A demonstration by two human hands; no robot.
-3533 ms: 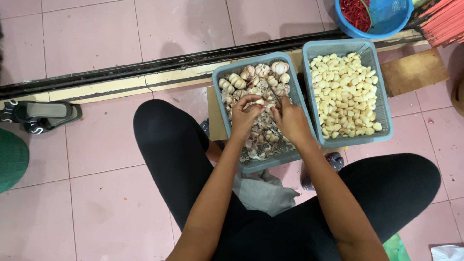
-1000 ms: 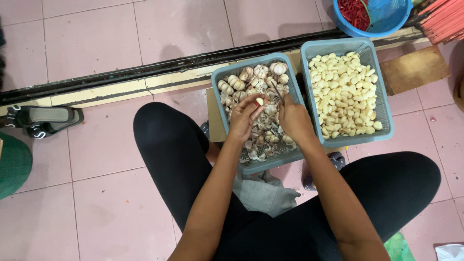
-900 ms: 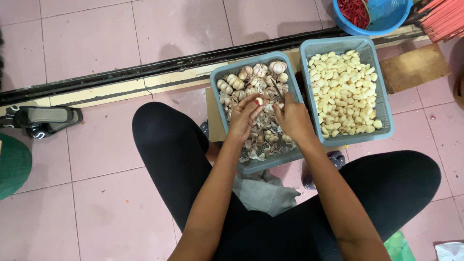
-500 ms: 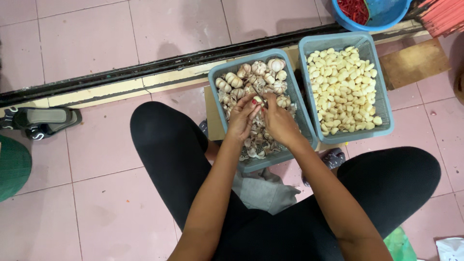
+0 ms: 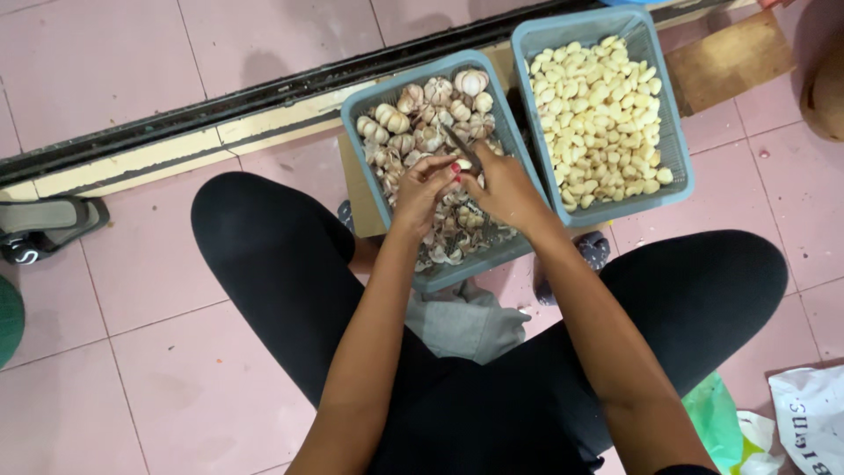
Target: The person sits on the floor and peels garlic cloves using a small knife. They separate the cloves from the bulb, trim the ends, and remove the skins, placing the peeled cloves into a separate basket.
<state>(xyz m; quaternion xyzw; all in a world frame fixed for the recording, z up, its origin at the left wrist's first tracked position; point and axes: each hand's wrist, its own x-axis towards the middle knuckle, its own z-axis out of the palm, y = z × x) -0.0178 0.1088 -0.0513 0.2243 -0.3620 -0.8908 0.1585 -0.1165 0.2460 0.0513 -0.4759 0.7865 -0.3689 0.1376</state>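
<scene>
**Hands meet over the garlic basket**

Both hands have drawn closer together over the basket (image 5: pixel 360 110) of unpeeled garlic bulbs (image 5: pixel 422 119) since a moment ago. Just beside it, a second basket (image 5: pixel 673 154) holds peeled cloves (image 5: pixel 598 114). A sandal (image 5: pixel 44 229) and a grey cloth (image 5: pixel 466 321) lie on the pink tiled floor (image 5: pixel 132 369) (a dark door track runs behind). The left hand (image 5: pixel 424 186) pinches a clove, fingers curled. The right hand (image 5: pixel 501 186) grips a small knife (image 5: pixel 459 145), its blade pointing away.
</scene>
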